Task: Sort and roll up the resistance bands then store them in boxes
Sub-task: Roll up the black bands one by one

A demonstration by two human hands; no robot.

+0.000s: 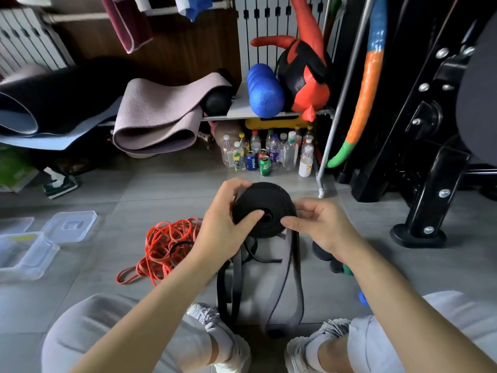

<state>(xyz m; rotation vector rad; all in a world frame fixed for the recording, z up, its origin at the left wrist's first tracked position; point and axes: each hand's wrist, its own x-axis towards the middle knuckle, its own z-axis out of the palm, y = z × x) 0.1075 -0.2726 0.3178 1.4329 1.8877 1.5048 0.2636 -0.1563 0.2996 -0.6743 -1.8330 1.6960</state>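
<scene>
A thick roll of black resistance band is held up in front of me, above the grey floor. My left hand grips its left side, thumb on the face near the centre hole. My right hand pinches the right edge with thumb and fingers. The unrolled tail of the black band hangs from the roll in long loops down to the floor between my feet. A tangled heap of red resistance bands lies on the floor to the left. Clear plastic boxes with open lids stand at far left.
Bottles and cans crowd under a shelf straight ahead. Rolled yoga mats lie at left, a blue foam roller on the shelf. A black gym machine frame stands at right. Small dumbbells sit under my right forearm.
</scene>
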